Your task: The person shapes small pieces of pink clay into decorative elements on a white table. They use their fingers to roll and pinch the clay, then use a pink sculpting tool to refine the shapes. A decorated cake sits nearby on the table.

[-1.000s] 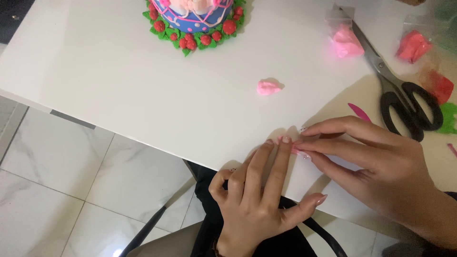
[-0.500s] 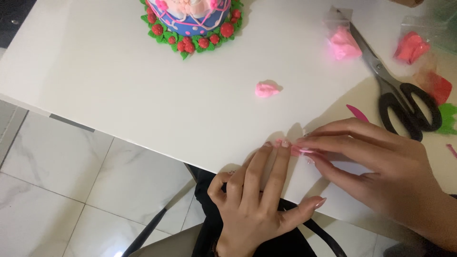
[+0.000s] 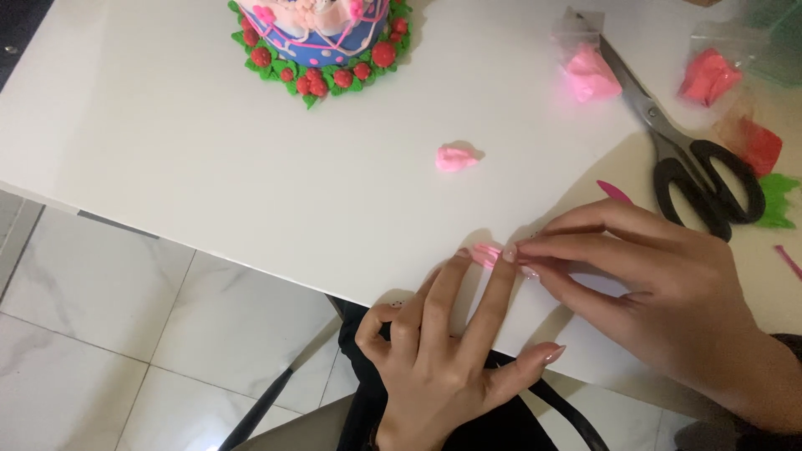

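A small strip of pink clay [image 3: 484, 253] lies near the front edge of the white table [image 3: 167, 150]. The fingertips of my left hand [image 3: 443, 359] press on it from below, fingers stretched flat. My right hand [image 3: 643, 284] comes in from the right, and its fingertips touch the same piece. A second small pink clay lump [image 3: 455, 159] sits loose on the table further back. A clay cake model [image 3: 322, 42] with a blue body, pink trim, green leaves and red berries stands at the far edge.
Black-handled scissors [image 3: 693, 167] lie at the right. Around them sit clay in clear bags: pink [image 3: 589, 71], coral [image 3: 710, 75] and red [image 3: 756, 142], plus a green clay piece [image 3: 777, 200]. Marbled floor tiles [image 3: 125, 334] show below the table edge.
Both hands stay on the small pink piece, with only slight shifts of the fingertips. The view has shifted a little.
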